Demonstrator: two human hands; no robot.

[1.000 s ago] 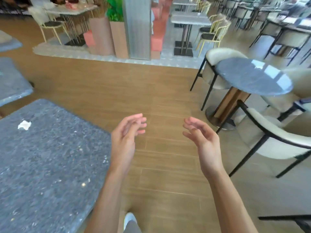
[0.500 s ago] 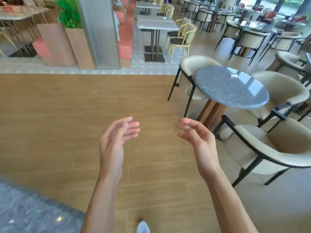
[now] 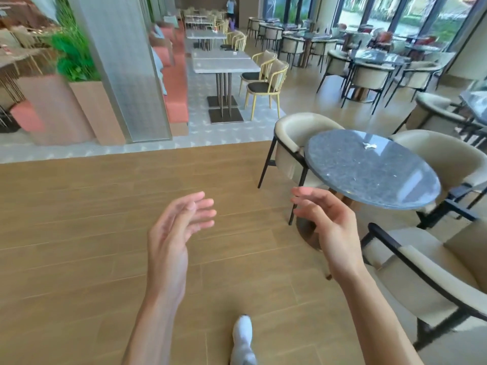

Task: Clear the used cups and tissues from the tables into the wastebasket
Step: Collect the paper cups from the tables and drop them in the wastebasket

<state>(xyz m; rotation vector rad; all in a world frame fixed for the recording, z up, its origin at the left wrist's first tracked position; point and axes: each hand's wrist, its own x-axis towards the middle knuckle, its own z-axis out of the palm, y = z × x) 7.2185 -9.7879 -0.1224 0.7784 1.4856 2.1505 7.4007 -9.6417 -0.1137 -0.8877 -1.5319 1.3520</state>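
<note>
Ahead, small crumpled white tissue (image 3: pixel 369 145) on the round speckled grey table (image 3: pixel 342 164); both grips loosely spread, empty.

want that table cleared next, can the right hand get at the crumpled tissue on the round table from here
Probably not yet. The right hand is empty, at the near edge of the round table, while the crumpled tissue lies on the far side. Nothing blocks the tabletop, but cream armchairs ring it, so a step closer seems needed.

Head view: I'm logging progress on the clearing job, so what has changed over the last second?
The view swung right, off the grey rectangular table with a tissue scrap and toward the round table, now nearer, with a crumpled tissue on it. Nothing was picked up or let go. The left hand and right hand stay raised, open and empty.
</note>
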